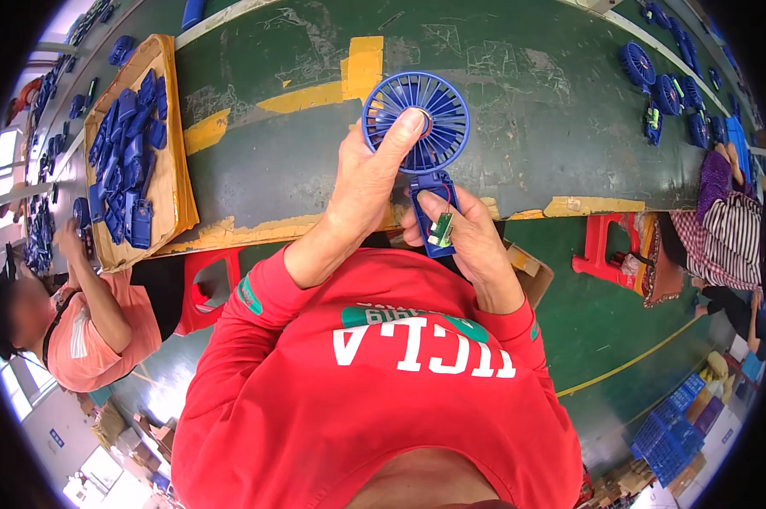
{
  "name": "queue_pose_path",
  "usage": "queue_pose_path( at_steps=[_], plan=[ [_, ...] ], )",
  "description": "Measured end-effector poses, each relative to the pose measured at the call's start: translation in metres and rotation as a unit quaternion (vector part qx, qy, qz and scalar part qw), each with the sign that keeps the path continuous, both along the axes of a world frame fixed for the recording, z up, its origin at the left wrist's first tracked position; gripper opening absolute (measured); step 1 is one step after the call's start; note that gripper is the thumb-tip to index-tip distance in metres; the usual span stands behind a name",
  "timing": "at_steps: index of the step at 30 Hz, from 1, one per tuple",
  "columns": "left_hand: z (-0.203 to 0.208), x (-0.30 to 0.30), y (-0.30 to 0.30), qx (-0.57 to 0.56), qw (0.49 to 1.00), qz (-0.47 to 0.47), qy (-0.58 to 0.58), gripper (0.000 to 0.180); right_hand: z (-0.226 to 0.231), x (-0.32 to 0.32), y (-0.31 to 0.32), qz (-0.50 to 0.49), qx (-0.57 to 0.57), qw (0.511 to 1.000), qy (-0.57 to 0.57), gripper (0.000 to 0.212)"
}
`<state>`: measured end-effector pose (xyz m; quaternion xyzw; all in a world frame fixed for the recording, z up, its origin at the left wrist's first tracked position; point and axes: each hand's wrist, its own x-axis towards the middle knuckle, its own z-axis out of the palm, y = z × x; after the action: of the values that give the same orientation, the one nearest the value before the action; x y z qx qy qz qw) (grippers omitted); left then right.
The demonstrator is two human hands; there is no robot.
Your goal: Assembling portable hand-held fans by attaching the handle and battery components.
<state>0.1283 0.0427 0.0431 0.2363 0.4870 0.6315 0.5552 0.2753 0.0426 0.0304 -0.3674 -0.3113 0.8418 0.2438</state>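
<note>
A blue handheld fan (451,106) is held over the near edge of the green table (273,161), its round grille up and its handle toward me. My left hand (370,170) grips the fan's head, thumb lying across the hub and the other fingers hidden behind. Around the handle (438,250) my right hand (472,225) is closed, the thumb by its open shell. A small green circuit board (441,229) sticks out of the handle next to that thumb, with thin wires near the neck.
A cardboard tray (179,170) of blue plastic handle parts (124,153) stands at the left. Several blue fans (654,81) lie at the far right. Co-workers sit on both sides, one in an orange shirt (99,335). A red stool (595,250) and a cardboard box (531,271) stand below the table.
</note>
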Motion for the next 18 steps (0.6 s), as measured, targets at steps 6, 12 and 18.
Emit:
queue_pose_path(
  at_steps=[6, 12, 18],
  plan=[
    [-0.001, 0.003, -0.003, -0.025, 1.000, -0.006, -0.011, 0.043, 0.002, -0.006, -0.007, -0.012, 0.048, 0.999, -0.008, 0.024],
    [-0.001, 0.002, -0.003, -0.048, 0.998, -0.027, -0.013, 0.043, 0.006, -0.007, -0.001, 0.011, 0.139, 0.987, -0.078, 0.032],
    [-0.002, -0.010, -0.003, 0.042, 0.939, 0.016, 0.342, 0.042, -0.004, -0.006, 0.008, -0.018, 0.103, 0.986, -0.129, 0.036]
  ],
)
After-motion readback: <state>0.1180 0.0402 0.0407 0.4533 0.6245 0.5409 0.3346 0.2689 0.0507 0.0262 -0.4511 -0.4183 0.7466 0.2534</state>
